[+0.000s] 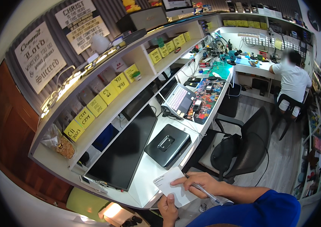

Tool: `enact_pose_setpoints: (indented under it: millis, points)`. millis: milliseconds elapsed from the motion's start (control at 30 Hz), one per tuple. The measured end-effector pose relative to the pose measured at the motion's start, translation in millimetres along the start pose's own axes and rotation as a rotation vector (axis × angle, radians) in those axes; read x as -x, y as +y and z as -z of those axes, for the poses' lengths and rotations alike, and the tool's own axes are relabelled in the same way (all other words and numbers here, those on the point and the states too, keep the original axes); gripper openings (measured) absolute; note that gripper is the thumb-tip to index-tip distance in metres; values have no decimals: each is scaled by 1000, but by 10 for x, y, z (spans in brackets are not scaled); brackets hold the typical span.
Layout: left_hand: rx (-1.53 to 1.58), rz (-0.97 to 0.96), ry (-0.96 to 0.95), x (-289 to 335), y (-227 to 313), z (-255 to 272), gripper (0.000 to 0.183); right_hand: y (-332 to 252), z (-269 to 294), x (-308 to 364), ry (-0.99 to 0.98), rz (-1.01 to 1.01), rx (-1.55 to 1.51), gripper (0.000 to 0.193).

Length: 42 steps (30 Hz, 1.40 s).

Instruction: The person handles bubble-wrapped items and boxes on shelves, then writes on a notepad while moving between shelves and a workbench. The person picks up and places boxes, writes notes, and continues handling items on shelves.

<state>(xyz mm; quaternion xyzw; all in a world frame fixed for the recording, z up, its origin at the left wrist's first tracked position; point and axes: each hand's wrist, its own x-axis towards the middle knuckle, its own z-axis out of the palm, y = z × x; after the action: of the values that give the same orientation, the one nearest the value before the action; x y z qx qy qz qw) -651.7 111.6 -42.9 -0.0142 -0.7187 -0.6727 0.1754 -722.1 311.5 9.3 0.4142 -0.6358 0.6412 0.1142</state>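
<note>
A small white sheet of paper with a few handwritten lines is pinched at its lower edge by my left hand, thumb on top. A clear pen sits in the grip of my right hand, whose index finger stretches out over the sheet. The pen slants down to the right, off the paper. Just beyond the sheet, a black cash box with a folded handle lies on the white desk.
A dark monitor leans left of the cash box. Farther along are a laptop and a patterned mat. A mesh chair bearing a black bag stands right. Yellow-labelled boxes line the shelf. Another person sits at the far bench.
</note>
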Motion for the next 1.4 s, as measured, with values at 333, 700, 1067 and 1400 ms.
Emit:
enact_pose_setpoints:
  millis: [333, 700, 1067, 1400]
  points:
    - [193, 20, -119, 268, 69, -1470, 63, -826, 1530, 943, 176, 29, 71, 23]
    - [-416, -306, -682, 658, 457, -4024, 33, -1667, 3450, 2657, 665, -105, 184, 19]
    - [-525, -259, -656, 412, 149, -4793, 38, -1610, 4372, 2767, 604, -177, 286, 15]
    - [-552, -119, -425, -98, -264, -5198, 31, -687, 5521, 1999, 261, -310, 342, 12]
